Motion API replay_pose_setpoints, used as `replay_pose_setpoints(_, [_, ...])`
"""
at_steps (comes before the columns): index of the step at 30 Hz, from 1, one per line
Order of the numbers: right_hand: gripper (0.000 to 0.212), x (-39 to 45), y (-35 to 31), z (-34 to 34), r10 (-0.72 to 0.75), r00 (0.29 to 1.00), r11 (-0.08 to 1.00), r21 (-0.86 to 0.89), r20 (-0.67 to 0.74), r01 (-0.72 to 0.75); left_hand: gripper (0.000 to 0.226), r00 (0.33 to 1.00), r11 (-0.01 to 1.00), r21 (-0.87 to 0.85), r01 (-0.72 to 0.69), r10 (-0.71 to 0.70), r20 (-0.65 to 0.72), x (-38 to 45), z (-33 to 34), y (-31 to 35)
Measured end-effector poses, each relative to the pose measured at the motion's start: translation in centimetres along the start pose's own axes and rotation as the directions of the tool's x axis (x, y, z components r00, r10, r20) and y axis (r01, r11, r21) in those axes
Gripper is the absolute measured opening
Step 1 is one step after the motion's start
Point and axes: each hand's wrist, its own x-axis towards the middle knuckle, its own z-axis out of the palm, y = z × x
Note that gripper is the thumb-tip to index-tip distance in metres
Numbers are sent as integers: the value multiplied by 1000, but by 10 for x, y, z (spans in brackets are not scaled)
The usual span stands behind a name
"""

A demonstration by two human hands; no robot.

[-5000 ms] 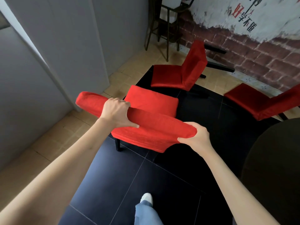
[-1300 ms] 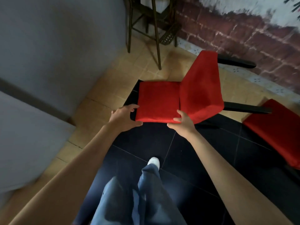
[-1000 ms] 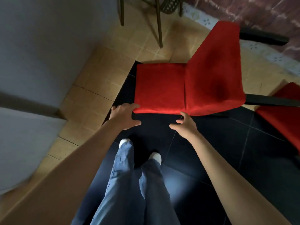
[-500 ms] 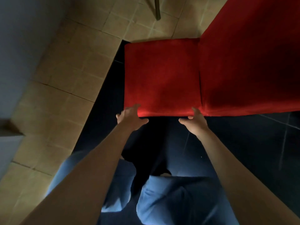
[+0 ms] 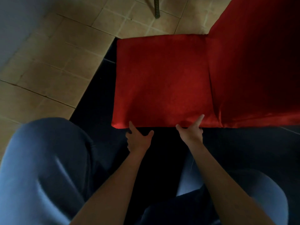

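A red chair (image 5: 235, 82) fills the upper right of the view, standing on the black floor tiles (image 5: 95, 98) just beside the edge where the tan tiles (image 5: 48, 70) begin; its seat (image 5: 162, 82) lies flat in the middle of the view, and the backrest (image 5: 263, 59) rises at the right, mostly in shadow; both are covered in the same red cloth

Both hands are at the near edge of the seat; the left hand (image 5: 138, 139) sits close to the near left corner, one straight finger touching the cloth edge and the thumb spread out to the side, clear of the seat; its other fingers are lost in the dark below, so I cannot tell whether this hand grips anything; the right hand (image 5: 190, 132) is further right, near the crease where seat meets backrest; its forefinger lies straight on top of the cloth, the thumb presses at the edge, and the remaining fingers curl under, so it pinches the seat edge, where the cloth is slightly bunched

Two knees in blue jeans (image 5: 45, 168) show bent low at the bottom, one on either side of the bare forearms; a thin metal leg (image 5: 156, 8) stands on the tan tiles at the top; a grey wall (image 5: 14, 23) takes the top left corner
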Motion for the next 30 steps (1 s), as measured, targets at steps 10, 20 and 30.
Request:
replay_pose_setpoints(10, [118, 21, 6, 15, 39, 996, 970, 242, -77, -19, 118, 985, 927, -354, 120, -156, -73, 28, 32, 20])
replay_pose_setpoints(20, [112, 29, -1, 33, 62, 995, 934, 355, -73, -32, 124, 971, 869, -476, 138, -213, -109, 36, 54, 37])
replay_pose_setpoints(30, [120, 36, -8, 44, 132, 986, 854, 516, -101, -62, 134, 964, 814, -573, 95, -218, -150, 45, 66, 37])
